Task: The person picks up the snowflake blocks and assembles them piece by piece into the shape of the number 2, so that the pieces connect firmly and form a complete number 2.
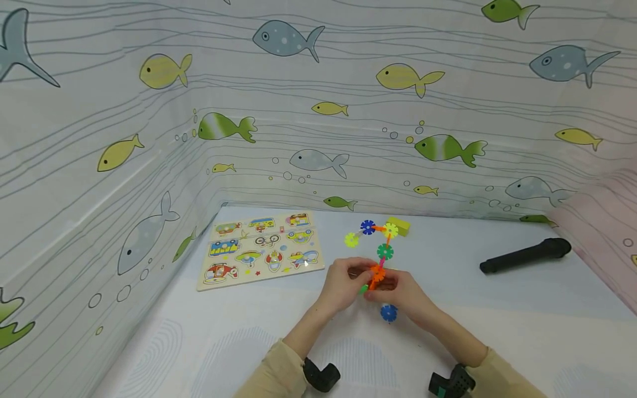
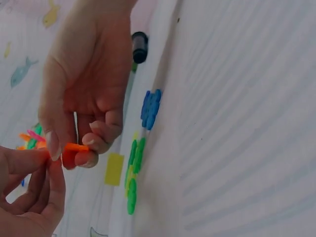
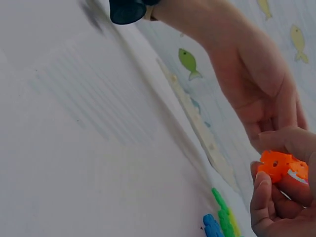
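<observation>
While both hands meet over the middle of the counter, the left hand pinches an orange disc between thumb and curled fingers, and the right hand pinches the same disc from the other side. That disc sits at the near end of a chain of snowflake discs that runs away from the hands toward the back edge: green just past the orange one, then yellow, blue and a pale yellow-green at the far end. A loose blue disc lies on the counter just under the right hand, toward the front edge. A yellow block sits near the back edge, just beside the chain's far end. A puzzle board with vehicle pictures lies at the back left corner, and a black cylinder lies well apart toward the right edge. Fish-print sheeting walls the counter in.
</observation>
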Available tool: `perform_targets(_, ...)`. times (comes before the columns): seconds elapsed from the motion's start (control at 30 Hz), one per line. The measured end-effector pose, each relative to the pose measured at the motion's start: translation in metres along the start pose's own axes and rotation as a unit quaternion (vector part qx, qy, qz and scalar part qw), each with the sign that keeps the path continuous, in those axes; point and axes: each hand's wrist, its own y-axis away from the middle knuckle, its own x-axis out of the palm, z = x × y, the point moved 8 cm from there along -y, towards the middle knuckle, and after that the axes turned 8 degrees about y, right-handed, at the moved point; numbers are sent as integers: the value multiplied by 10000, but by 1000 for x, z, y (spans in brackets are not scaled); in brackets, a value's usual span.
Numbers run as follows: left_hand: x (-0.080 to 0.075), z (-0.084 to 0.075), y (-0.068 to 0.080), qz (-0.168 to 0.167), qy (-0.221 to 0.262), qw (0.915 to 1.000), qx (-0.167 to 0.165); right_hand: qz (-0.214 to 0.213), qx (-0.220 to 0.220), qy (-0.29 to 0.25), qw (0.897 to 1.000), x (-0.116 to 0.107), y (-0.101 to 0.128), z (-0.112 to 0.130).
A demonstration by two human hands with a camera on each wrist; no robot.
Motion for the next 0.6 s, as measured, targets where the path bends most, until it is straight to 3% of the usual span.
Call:
perform_targets(0.3, -3, -2, -1, -156, 102, 9997, 126, 31, -12, -515, 9987, 1, 1, -4)
perform_targets(0.6, -5, 2, -1, -240, 218, 9995, -15, 244, 94, -1138, 9932, 4, -1, -3)
